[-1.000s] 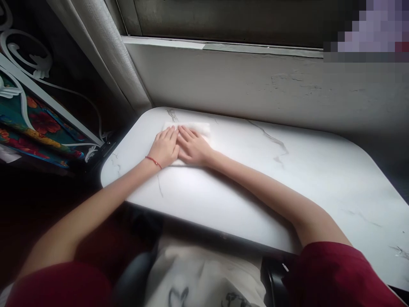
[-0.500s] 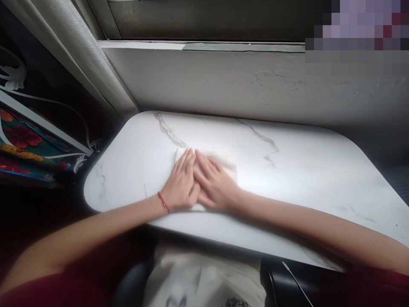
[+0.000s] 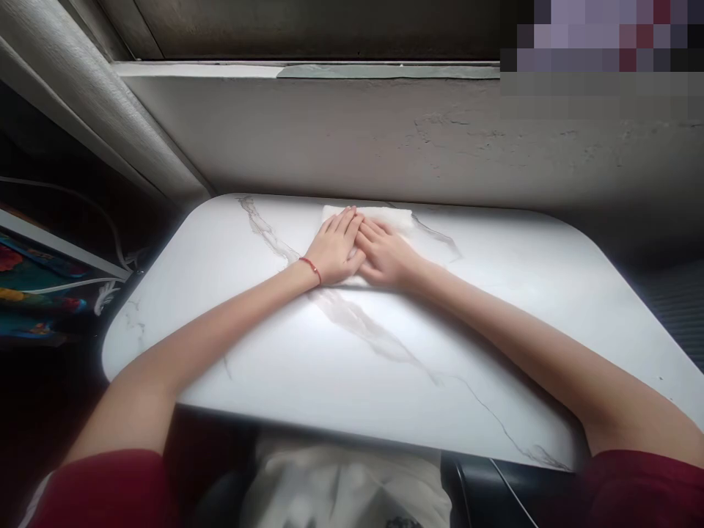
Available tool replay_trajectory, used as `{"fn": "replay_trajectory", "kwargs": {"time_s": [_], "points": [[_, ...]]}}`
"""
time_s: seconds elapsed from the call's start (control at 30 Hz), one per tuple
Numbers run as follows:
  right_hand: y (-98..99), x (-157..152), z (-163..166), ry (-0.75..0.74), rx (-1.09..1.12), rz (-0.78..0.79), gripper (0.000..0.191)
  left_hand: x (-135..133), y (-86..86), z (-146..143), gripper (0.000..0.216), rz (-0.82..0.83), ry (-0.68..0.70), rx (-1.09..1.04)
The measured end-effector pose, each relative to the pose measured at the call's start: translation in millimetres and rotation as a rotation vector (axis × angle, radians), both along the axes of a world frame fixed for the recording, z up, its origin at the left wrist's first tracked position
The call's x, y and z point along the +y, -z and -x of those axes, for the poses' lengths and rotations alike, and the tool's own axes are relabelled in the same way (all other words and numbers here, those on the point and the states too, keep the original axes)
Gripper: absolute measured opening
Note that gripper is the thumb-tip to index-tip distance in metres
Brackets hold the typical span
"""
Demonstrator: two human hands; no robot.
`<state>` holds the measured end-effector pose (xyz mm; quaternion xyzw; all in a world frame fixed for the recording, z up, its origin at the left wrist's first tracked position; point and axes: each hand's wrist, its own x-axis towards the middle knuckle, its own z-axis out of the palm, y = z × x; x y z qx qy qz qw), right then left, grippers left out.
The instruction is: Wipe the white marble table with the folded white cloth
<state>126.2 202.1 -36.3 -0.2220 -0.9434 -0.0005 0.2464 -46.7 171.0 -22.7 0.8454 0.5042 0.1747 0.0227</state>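
Observation:
A folded white cloth (image 3: 393,217) lies flat near the far edge of the white marble-patterned table (image 3: 264,352). On top of it rests my left hand (image 3: 336,249), palm down with the fingers stretched out; a thin red bracelet (image 3: 311,268) is round that wrist. Beside it, touching it, my right hand (image 3: 385,253) also presses flat on the cloth, fingers extended. The fingertips of both hands meet near the cloth's middle. Much of the cloth is hidden under the hands.
A wall (image 3: 330,139) with a ledge (image 3: 385,71) rises behind the table. At the left are a thick pale pipe (image 3: 126,110), a white cable (image 3: 60,189) and a flowered fabric (image 3: 33,301). Pale fabric (image 3: 341,484) and a black object (image 3: 484,488) sit below the near edge.
Both hands have slid the cloth away from me across the table, from its middle to near the far edge. The view has shifted slightly.

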Motion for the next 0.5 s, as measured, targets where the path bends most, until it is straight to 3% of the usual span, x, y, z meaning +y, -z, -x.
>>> {"fn": "replay_trajectory", "kwargs": {"time_s": [0.23,0.5], "points": [[-0.9,40,-24,0.058,-0.039,0.013,0.051,50,1.7,-23,0.067,-0.015,0.016,-0.004],[-4.5,51,-32,0.082,-0.042,0.053,0.050,68,6.4,-30,0.065,-0.037,0.049,-0.045]]}}
